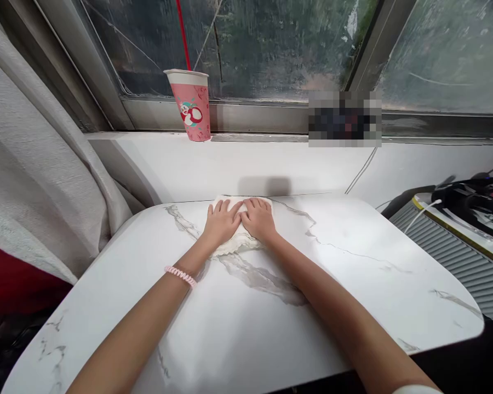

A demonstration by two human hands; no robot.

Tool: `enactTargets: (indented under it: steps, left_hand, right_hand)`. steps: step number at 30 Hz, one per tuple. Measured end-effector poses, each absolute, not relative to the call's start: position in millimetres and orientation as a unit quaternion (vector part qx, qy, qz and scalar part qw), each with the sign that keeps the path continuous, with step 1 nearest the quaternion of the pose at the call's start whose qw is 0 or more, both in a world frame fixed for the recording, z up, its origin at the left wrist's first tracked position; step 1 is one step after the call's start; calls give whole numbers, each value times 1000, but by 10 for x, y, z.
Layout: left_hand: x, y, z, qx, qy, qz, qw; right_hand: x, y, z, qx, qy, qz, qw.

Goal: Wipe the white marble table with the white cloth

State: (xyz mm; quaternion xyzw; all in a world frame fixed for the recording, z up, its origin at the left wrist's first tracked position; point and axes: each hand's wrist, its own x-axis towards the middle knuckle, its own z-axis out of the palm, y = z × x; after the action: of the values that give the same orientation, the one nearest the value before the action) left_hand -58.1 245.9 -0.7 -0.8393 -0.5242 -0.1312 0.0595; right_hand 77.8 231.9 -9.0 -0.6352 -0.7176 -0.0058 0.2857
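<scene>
A cream cloth (240, 241) with a ruffled front edge lies on the white marble-patterned table (213, 339), up against its far edge by the wall. My left hand (223, 223) rests flat on the left part of the cloth, fingers spread. Beside it, my right hand (259, 220) presses flat on the cloth's right part, fingers stretched forward. The two thumbs meet or nearly meet in the middle. Around my left wrist sits a pink coiled band (181, 276). Much of the cloth is hidden beneath both hands.
On the window ledge stands a pink paper cup (195, 112) with a red straw. A blurred-out object (345, 119) is farther right on the ledge. Grey curtains (36, 137) hang at the left. At the right, cables (472, 200) lie on a ribbed grey unit (472, 262).
</scene>
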Motion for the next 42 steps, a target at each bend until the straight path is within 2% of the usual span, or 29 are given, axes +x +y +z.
enactTargets:
  steps: [19, 34, 42]
  left_hand:
    - [-644, 3049, 14, -823, -550, -139, 25]
    - [-940, 2795, 64, -837, -537, -109, 10]
    - [-1351, 2032, -1, -831, -546, -102, 32]
  right_hand:
    - [643, 2957, -99, -671, -696, -20, 256]
    - [383, 2613, -134, -651, -712, -42, 260]
    - [126, 1910, -128, -600, -760, -62, 244]
